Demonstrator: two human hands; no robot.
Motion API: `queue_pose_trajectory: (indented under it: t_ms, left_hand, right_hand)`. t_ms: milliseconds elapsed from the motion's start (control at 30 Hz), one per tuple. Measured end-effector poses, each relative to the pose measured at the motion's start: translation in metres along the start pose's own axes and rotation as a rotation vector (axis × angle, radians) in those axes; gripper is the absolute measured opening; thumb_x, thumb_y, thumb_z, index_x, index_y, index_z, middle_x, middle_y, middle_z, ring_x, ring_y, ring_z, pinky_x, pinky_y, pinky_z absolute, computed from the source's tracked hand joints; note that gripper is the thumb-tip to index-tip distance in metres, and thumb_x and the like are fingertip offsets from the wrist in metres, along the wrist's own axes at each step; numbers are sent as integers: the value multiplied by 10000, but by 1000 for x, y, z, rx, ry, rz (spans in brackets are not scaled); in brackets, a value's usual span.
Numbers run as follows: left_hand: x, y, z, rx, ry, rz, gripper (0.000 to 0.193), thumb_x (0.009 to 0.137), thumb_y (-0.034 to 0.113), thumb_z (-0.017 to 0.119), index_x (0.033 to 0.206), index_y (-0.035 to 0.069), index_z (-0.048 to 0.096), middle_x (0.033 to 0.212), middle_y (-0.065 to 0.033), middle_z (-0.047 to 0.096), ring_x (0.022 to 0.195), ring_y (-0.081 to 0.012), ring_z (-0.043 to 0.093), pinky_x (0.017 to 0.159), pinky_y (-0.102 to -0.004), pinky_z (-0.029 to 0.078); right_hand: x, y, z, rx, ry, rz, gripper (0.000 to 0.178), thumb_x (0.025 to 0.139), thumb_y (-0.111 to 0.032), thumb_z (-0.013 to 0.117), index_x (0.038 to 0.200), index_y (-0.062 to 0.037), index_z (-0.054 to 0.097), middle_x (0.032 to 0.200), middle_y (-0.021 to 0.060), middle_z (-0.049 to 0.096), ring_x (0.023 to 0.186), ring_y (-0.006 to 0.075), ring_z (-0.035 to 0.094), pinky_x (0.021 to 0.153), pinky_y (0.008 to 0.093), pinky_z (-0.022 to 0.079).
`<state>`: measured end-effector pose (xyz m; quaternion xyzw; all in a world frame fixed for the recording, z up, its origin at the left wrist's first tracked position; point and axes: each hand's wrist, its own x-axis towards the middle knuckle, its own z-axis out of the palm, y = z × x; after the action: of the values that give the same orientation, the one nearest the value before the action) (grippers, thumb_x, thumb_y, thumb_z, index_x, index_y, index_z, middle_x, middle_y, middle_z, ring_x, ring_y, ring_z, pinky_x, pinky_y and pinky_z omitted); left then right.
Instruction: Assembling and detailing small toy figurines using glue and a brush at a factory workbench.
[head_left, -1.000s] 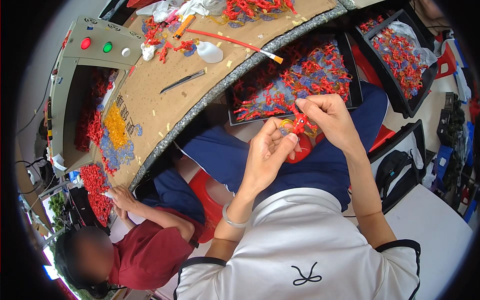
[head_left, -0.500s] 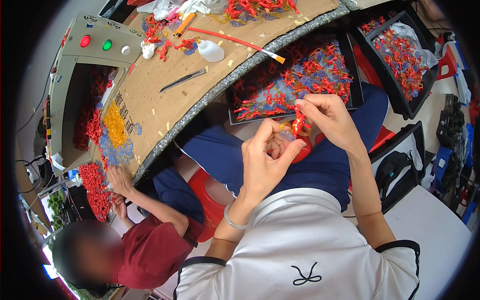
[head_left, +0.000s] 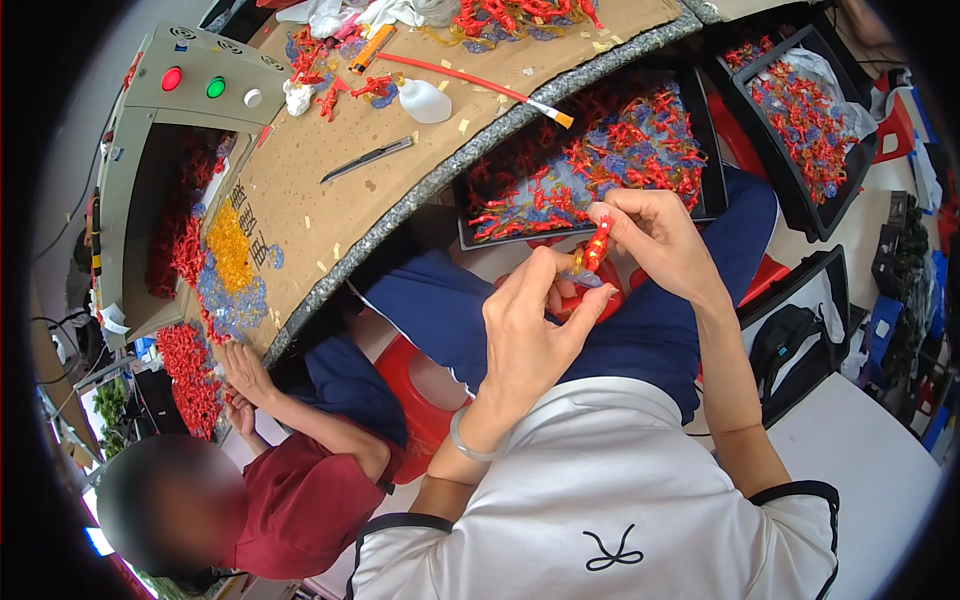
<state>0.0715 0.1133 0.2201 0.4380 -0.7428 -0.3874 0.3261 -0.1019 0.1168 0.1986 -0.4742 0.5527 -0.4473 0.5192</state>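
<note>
A shallow black rectangular tray (head_left: pixel 705 150) rests on the seated person's lap against the edge of the worktop, filled with a loose heap of small red moulded plastic pieces (head_left: pixel 620 150) mixed with bluish-grey ones. Off to the right a second black tray (head_left: pixel 770 170) stands apart, also holding red pieces and a crumpled clear plastic bag (head_left: pixel 825 75).

The brown cardboard-covered worktop (head_left: pixel 400 200) has a speckled grey edge and curves away to the left. On it lie a long red-handled brush (head_left: pixel 470 80), a white squeeze bottle (head_left: pixel 425 100) lying on its side, a dark metal blade tool (head_left: pixel 368 160), a patch of small yellow pieces (head_left: pixel 232 250) and more red pieces scattered along the far edge. A grey control box with red, green and white buttons (head_left: pixel 210 88) stands at the left end. Beside it, another person in a dark red shirt (head_left: pixel 300 500) has a hand (head_left: pixel 240 370) by a pile of red pieces at the worktop's near corner.

The right hand (head_left: pixel 660 235) is raised over the lap, thumb and fingertips pinched closed on a small red and yellow plastic figure piece (head_left: pixel 597 245), held upright just in front of the tray's near rim. The left hand (head_left: pixel 535 335) is just beside it, fingers curled, thumb and forefinger meeting at the lower end of the same piece. A silver bangle (head_left: pixel 465 445) sits on the left wrist.
</note>
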Motion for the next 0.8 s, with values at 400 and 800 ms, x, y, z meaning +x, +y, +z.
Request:
queue_pose_trajectory:
  t_ms: [400,800]
  left_hand:
    - [-1,-30,-22,-224,226,-134,241,773,66,740,904,-28,560,759,-71,562,575,-93,521,528,-219,424]
    - [-22,-64,-65,-696,397,-61,222,835,20,631,829,16,410,1211,-270,550,1068,-223,581,881,-333,513]
  right_hand:
    - [48,-13,-9,-321,191,-55,334,933,-224,564,691,2,610,585,-27,497,533,24,405,485,209,303]
    - [163,-2,141,-561,-69,-848,208,798,-38,611,998,20,618,930,161,620,916,332,582,778,416,478]
